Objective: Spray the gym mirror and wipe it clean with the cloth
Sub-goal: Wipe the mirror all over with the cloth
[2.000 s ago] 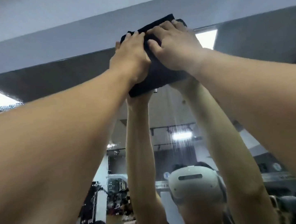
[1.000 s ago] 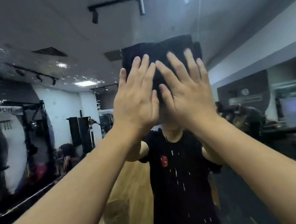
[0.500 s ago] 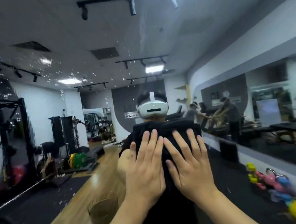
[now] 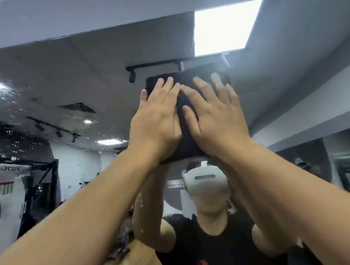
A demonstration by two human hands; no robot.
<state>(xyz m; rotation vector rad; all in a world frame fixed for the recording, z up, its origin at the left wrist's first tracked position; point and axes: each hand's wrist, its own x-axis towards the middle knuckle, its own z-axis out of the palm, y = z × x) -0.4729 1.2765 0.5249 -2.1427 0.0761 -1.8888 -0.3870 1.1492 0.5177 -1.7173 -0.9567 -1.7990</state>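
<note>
Both hands press a folded black cloth (image 4: 186,117) flat against the gym mirror (image 4: 54,66), high up, above the reflected head of the person. The left hand (image 4: 157,121) lies on the cloth's left half with its fingers (image 4: 164,91) straight and close together, pointing up and slightly right; it curls round nothing, only pushes with the palm and flat fingers. The right hand (image 4: 214,118) lies just beside it on the cloth's right half, fingers likewise straight and a little spread, thumb angled toward the left hand. The two hands nearly touch at the index fingers, and a dark strip of cloth shows between them. The cloth's top edge shows above the fingertips, and its lower edge shows below the wrists.

Spray droplets (image 4: 16,135) speckle the glass on the left side, well apart from the cloth. The mirror reflects the person's raised forearms, a white headset (image 4: 204,177) and a black shirt (image 4: 225,250), as well as a bright ceiling light panel (image 4: 225,30), a track light rail (image 4: 154,65) and a black gym rack (image 4: 32,189) at the left. The mirror's top edge meets a pale wall (image 4: 108,5) above.
</note>
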